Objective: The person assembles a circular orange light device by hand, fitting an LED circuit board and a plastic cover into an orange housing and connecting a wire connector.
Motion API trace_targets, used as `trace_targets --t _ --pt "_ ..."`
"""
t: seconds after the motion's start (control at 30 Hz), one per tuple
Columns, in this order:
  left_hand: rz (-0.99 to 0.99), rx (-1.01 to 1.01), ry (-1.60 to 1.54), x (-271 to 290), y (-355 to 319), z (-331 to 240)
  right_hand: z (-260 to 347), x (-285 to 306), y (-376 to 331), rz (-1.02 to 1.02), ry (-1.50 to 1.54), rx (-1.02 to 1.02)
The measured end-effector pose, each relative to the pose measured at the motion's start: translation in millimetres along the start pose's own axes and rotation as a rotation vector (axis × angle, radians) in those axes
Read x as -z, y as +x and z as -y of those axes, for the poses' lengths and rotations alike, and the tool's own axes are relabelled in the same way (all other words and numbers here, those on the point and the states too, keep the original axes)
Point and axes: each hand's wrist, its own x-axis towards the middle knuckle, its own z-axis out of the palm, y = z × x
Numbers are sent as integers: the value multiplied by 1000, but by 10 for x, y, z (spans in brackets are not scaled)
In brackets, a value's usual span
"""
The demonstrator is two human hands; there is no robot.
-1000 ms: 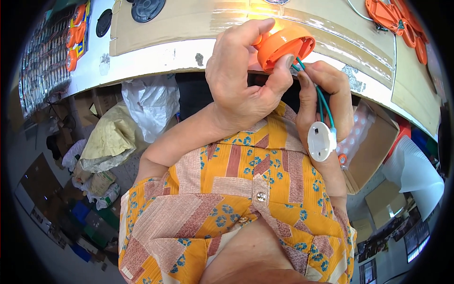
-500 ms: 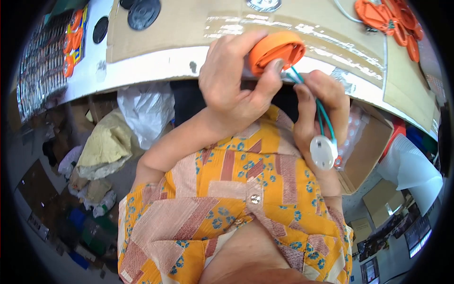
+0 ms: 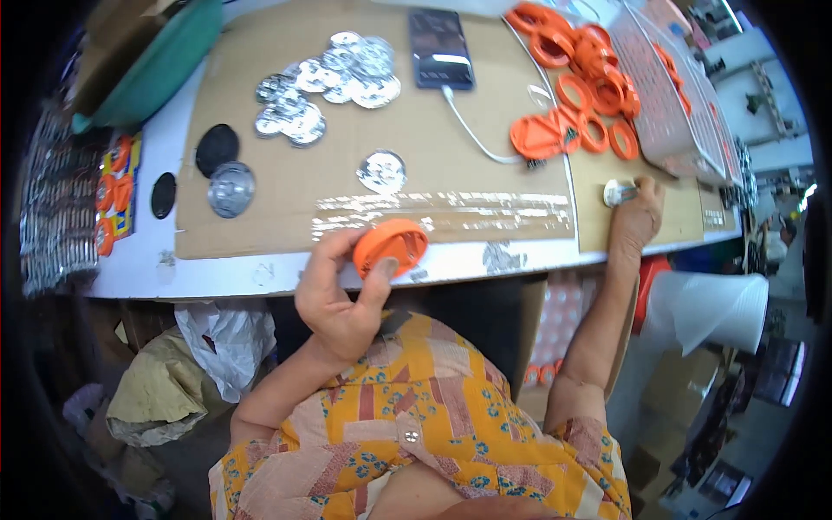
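My left hand (image 3: 336, 302) grips a round orange plastic housing (image 3: 392, 246) by its rim at the table's front edge, with the thumb across its hollow face. My right hand (image 3: 638, 222) is stretched out to the right over the cardboard, fingers closed, with a small white disc (image 3: 614, 192) at the fingertips. I cannot make out green wires on that disc now. A pile of orange rings and housings (image 3: 598, 78) lies beyond the right hand. Just past the left hand, a silvery disc (image 3: 382, 172) rests on the cardboard.
More silvery discs (image 3: 334, 74) are heaped at the back. A phone (image 3: 440, 50) with a white cable (image 3: 472, 134) lies beside them. Black discs (image 3: 217, 149) are at left. A white plastic basket (image 3: 672, 95) stands at right, and a cardboard box (image 3: 530, 347) below the table.
My right hand has moved away from the orange housing to the far right, with the white disc. The left hand has shifted left and lower in view, still gripping the housing. More tabletop shows.
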Motion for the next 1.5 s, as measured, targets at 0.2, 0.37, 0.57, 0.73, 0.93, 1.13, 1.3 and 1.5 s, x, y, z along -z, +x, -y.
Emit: trace_targets --t 0.2,0.37,0.57,0.73,0.93,1.13,1.3,1.5 --pt "-45 215 -232 322 239 -144 321 115 167 1 94 90" --pt "-82 189 -409 487 462 42 1530 799 152 293 764 176" --pt "-82 96 -256 594 428 57 3138 1327 94 637 1052 647" --pt "-188 -73 -110 568 405 143 4338 1502 -75 751 1120 1110" --pt "-149 -134 -22 473 459 143 5218 1141 -395 537 1107 1462" --pt "-134 -80 18 591 485 131 5567 1152 -607 447 777 1670" --pt "-77 -123 80 606 473 173 5572 1046 -826 -138 724 1814" --pt "-23 -15 -41 518 452 185 5567 989 -629 -155 930 1575"
